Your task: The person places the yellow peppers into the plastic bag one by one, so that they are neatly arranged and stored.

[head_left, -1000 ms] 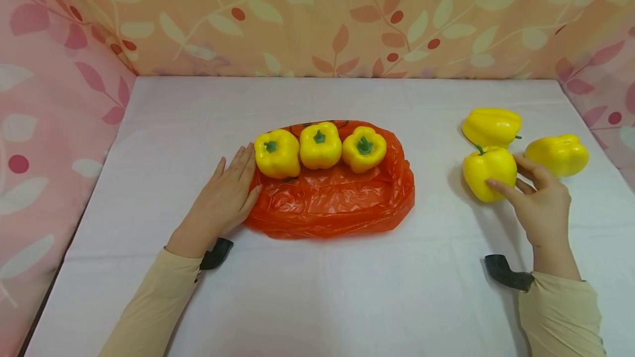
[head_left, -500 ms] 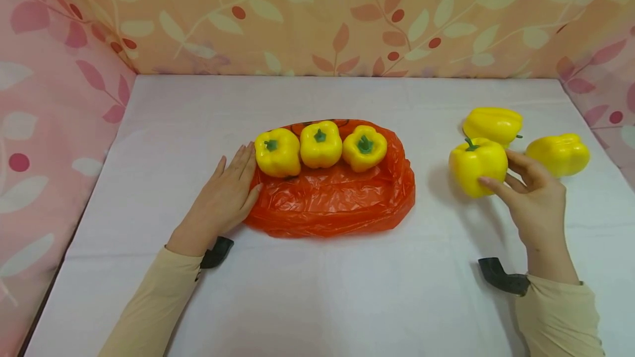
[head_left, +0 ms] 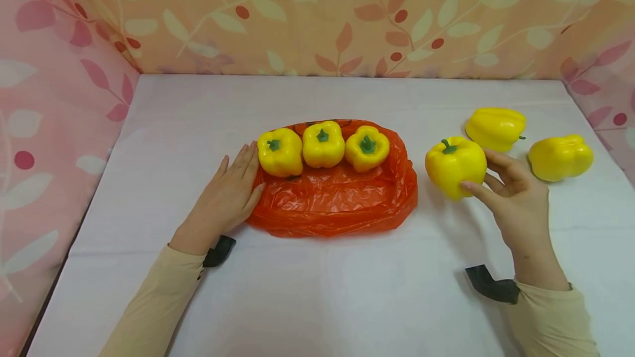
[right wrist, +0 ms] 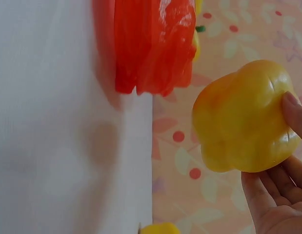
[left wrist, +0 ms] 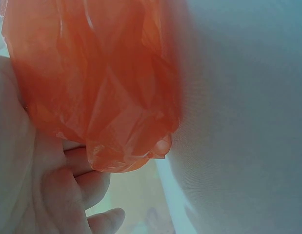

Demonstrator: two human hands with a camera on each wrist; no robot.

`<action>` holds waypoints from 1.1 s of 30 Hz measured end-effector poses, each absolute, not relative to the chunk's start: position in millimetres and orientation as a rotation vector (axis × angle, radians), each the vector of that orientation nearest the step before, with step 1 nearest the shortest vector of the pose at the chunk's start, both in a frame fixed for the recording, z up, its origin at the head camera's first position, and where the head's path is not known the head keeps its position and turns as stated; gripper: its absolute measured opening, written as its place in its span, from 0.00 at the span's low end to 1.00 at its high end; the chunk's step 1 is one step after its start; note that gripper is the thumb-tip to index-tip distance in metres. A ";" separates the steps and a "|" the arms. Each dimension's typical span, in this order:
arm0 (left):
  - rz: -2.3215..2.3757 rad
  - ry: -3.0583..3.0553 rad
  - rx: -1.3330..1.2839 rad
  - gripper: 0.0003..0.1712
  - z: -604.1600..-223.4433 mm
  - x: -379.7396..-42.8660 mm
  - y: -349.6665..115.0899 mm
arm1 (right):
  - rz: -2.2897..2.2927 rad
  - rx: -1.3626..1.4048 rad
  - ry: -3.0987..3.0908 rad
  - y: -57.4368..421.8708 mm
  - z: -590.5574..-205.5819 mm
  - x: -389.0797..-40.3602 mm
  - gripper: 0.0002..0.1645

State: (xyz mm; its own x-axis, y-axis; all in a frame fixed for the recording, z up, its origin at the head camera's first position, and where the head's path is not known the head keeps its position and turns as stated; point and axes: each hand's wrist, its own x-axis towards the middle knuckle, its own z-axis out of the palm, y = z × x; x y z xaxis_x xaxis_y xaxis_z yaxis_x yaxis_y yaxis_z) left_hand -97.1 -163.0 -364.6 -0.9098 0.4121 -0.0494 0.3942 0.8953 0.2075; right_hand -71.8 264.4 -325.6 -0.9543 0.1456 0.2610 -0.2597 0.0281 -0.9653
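Note:
My right hand (head_left: 516,208) holds a yellow bell pepper (head_left: 455,167) between thumb and fingers, stem up, raised off the table. The right wrist view shows that bell pepper (right wrist: 246,117) from below, apart from the bag. A red plastic bag (head_left: 327,203) lies mid-table with its mouth spread open. Three yellow bell peppers (head_left: 323,145) stand in a row along its far side, stems up. With fingers straight, my left hand (head_left: 220,200) rests against the bag's left side. In the left wrist view the palm and fingers (left wrist: 63,195) touch the crinkled bag (left wrist: 97,83).
Two more yellow bell peppers lie on their sides at the right, one farther back (head_left: 496,128) and one (head_left: 560,157) nearer the right edge. A white cloth (head_left: 317,291) covers the table. Patterned fabric walls (head_left: 297,15) enclose the back and sides.
My right hand has lifted the bell pepper away from the two at the right and carried it left toward the bag. The left hand stays against the bag.

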 end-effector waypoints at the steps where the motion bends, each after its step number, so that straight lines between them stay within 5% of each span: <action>1: 0.296 2.968 0.633 0.39 -364.6 -97.1 -163.0 | 2.007 0.146 -2.020 262.2 -325.1 -71.7 0.34; 33: 0.286 2.964 0.634 0.39 -362.2 -96.5 -162.8 | 1.819 0.631 -2.381 167.7 -317.2 -83.7 0.35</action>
State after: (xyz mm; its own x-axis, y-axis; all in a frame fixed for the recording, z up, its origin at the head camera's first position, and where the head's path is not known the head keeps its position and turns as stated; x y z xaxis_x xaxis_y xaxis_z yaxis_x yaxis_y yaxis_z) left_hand -96.5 -162.8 -362.2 -0.9088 0.4136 -0.0552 0.3954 0.8959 0.2028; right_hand -83.7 167.7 -317.2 -0.9121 -0.2730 0.3060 -0.3670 0.2106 -0.9061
